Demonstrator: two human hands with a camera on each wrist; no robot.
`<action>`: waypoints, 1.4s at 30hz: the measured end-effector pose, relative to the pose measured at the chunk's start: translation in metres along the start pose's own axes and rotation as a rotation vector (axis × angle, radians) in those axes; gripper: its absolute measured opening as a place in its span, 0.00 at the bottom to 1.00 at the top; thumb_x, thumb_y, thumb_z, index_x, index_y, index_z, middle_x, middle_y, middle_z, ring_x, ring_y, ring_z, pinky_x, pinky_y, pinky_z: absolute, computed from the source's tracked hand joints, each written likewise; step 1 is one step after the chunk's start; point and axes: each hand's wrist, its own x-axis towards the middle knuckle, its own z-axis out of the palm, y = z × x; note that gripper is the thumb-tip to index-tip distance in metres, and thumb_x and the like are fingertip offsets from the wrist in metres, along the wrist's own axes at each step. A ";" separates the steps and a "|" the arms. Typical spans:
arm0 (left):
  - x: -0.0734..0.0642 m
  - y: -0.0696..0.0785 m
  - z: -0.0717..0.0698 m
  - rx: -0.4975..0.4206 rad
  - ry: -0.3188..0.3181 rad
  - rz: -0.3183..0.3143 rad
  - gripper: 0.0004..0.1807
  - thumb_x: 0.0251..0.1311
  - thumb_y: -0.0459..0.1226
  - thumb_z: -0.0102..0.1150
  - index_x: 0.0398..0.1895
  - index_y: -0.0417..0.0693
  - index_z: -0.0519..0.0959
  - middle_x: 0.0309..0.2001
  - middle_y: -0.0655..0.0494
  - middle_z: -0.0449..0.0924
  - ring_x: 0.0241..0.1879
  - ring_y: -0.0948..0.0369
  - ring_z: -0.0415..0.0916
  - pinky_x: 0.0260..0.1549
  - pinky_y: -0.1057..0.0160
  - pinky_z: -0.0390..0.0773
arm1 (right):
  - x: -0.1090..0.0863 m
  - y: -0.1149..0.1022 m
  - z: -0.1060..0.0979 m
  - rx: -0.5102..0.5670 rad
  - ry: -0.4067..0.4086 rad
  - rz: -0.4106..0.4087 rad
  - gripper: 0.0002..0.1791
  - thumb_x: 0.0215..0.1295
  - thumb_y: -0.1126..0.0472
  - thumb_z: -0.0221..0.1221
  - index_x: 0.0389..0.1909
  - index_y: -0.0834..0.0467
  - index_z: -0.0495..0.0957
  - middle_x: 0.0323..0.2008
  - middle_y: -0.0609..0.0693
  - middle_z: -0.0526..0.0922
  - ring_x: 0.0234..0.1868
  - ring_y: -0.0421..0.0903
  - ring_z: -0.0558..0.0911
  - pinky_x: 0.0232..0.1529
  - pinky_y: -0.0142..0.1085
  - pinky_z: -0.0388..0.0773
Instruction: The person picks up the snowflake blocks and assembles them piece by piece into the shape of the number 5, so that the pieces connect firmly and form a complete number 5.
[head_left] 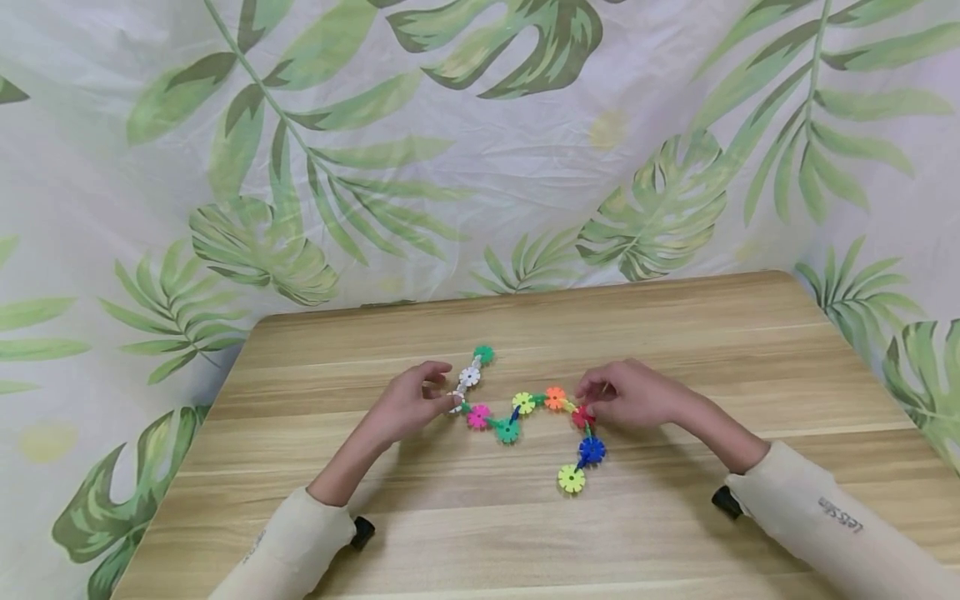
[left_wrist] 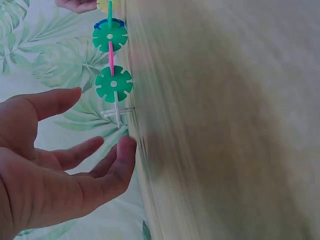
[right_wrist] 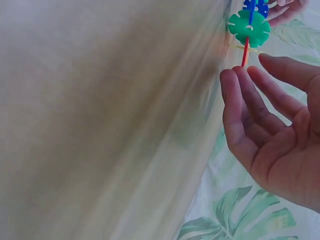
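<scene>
A winding chain of colourful notched plastic discs, joined slot to slot, lies on the table. At its left part are a green disc [head_left: 483, 354], a white disc [head_left: 470, 376] and a pink disc [head_left: 478, 417]. Its right part has an orange disc [head_left: 555, 397], a red disc [head_left: 581, 417], a blue disc [head_left: 592, 451] and a yellow disc [head_left: 572, 478]. My left hand [head_left: 408, 404] is beside the white discs, thumb and fingers spread apart in the left wrist view. By the red disc is my right hand [head_left: 633, 396], fingertips close to it, thumb apart; contact is unclear.
The wooden table [head_left: 675, 533] has its far edge just beyond the chain. Behind it hangs a leaf-patterned cloth [head_left: 525, 183]. Both forearms wear pale sleeves [head_left: 832, 517], with a dark object at each cuff.
</scene>
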 end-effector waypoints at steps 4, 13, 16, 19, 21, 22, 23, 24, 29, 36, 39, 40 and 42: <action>0.001 0.003 0.000 0.005 -0.030 -0.047 0.30 0.70 0.40 0.69 0.72 0.41 0.75 0.62 0.41 0.83 0.48 0.53 0.86 0.39 0.58 0.86 | 0.010 -0.002 -0.002 0.020 -0.051 0.003 0.12 0.72 0.67 0.65 0.54 0.61 0.86 0.44 0.49 0.91 0.48 0.43 0.88 0.52 0.39 0.88; 0.019 0.010 0.005 0.007 -0.023 0.014 0.22 0.69 0.37 0.68 0.64 0.41 0.82 0.57 0.43 0.86 0.51 0.53 0.85 0.43 0.59 0.84 | 0.014 -0.006 0.001 0.066 -0.086 0.095 0.19 0.71 0.67 0.67 0.61 0.62 0.82 0.47 0.51 0.90 0.49 0.45 0.88 0.52 0.40 0.88; 0.030 0.014 0.007 -0.007 -0.030 0.039 0.22 0.68 0.36 0.68 0.64 0.42 0.82 0.58 0.44 0.86 0.53 0.52 0.84 0.47 0.58 0.83 | 0.010 -0.006 0.003 0.059 -0.069 0.114 0.22 0.71 0.65 0.68 0.64 0.62 0.80 0.45 0.49 0.90 0.48 0.44 0.88 0.50 0.40 0.86; 0.042 0.017 0.009 -0.033 -0.052 0.065 0.23 0.67 0.35 0.66 0.64 0.42 0.82 0.59 0.44 0.85 0.54 0.52 0.84 0.50 0.58 0.83 | 0.005 -0.006 0.005 0.064 -0.052 0.131 0.24 0.70 0.64 0.69 0.65 0.62 0.80 0.43 0.48 0.90 0.45 0.42 0.86 0.47 0.38 0.84; 0.050 0.018 0.010 -0.060 -0.066 0.086 0.23 0.66 0.34 0.65 0.65 0.40 0.81 0.60 0.43 0.84 0.56 0.51 0.84 0.52 0.57 0.84 | 0.001 -0.007 0.006 0.080 -0.043 0.144 0.24 0.70 0.64 0.70 0.65 0.63 0.79 0.42 0.47 0.90 0.44 0.41 0.86 0.45 0.37 0.83; 0.054 0.019 0.010 -0.072 -0.071 0.096 0.23 0.65 0.33 0.65 0.64 0.39 0.81 0.60 0.42 0.84 0.56 0.50 0.84 0.53 0.56 0.84 | 0.000 -0.007 0.007 0.090 -0.041 0.149 0.25 0.70 0.64 0.69 0.65 0.63 0.79 0.41 0.47 0.90 0.43 0.41 0.86 0.43 0.36 0.82; 0.058 0.020 0.011 -0.084 -0.076 0.104 0.24 0.65 0.32 0.64 0.65 0.39 0.81 0.60 0.42 0.84 0.56 0.50 0.84 0.54 0.55 0.84 | -0.002 -0.008 0.008 0.103 -0.039 0.156 0.25 0.70 0.64 0.69 0.66 0.64 0.79 0.41 0.47 0.90 0.42 0.40 0.86 0.41 0.35 0.82; 0.061 0.021 0.012 -0.097 -0.081 0.107 0.24 0.65 0.32 0.64 0.65 0.39 0.81 0.61 0.42 0.83 0.57 0.49 0.83 0.56 0.54 0.83 | -0.003 -0.008 0.009 0.115 -0.037 0.162 0.25 0.70 0.64 0.69 0.66 0.64 0.79 0.40 0.47 0.90 0.40 0.40 0.86 0.39 0.34 0.82; 0.079 0.025 0.016 -0.140 -0.104 0.107 0.24 0.66 0.30 0.63 0.66 0.41 0.81 0.63 0.44 0.83 0.60 0.49 0.81 0.62 0.51 0.82 | -0.008 -0.011 0.016 0.171 -0.020 0.201 0.25 0.70 0.66 0.68 0.66 0.66 0.77 0.36 0.45 0.91 0.34 0.41 0.86 0.32 0.33 0.81; 0.098 0.031 0.022 -0.181 -0.125 0.133 0.26 0.64 0.28 0.65 0.67 0.38 0.80 0.64 0.43 0.83 0.62 0.47 0.82 0.66 0.50 0.81 | -0.010 -0.016 0.023 0.215 -0.018 0.234 0.25 0.70 0.66 0.68 0.66 0.66 0.76 0.33 0.45 0.91 0.32 0.42 0.86 0.31 0.33 0.79; 0.102 0.033 0.025 -0.193 -0.126 0.134 0.26 0.63 0.28 0.65 0.67 0.38 0.80 0.63 0.43 0.84 0.61 0.47 0.82 0.66 0.49 0.81 | -0.010 -0.018 0.023 0.214 -0.020 0.229 0.25 0.71 0.65 0.68 0.66 0.66 0.76 0.32 0.45 0.90 0.31 0.43 0.85 0.30 0.33 0.78; 0.103 0.033 0.026 -0.195 -0.126 0.135 0.26 0.64 0.27 0.65 0.67 0.38 0.80 0.63 0.42 0.84 0.61 0.47 0.82 0.66 0.49 0.81 | -0.010 -0.018 0.023 0.214 -0.021 0.224 0.24 0.71 0.65 0.68 0.65 0.66 0.76 0.32 0.44 0.90 0.30 0.43 0.85 0.29 0.33 0.77; 0.105 0.034 0.027 -0.195 -0.126 0.137 0.26 0.64 0.27 0.65 0.67 0.38 0.80 0.62 0.42 0.84 0.61 0.47 0.82 0.65 0.50 0.81 | -0.011 -0.019 0.023 0.221 -0.025 0.216 0.24 0.72 0.65 0.68 0.65 0.66 0.76 0.31 0.45 0.90 0.29 0.44 0.85 0.27 0.32 0.76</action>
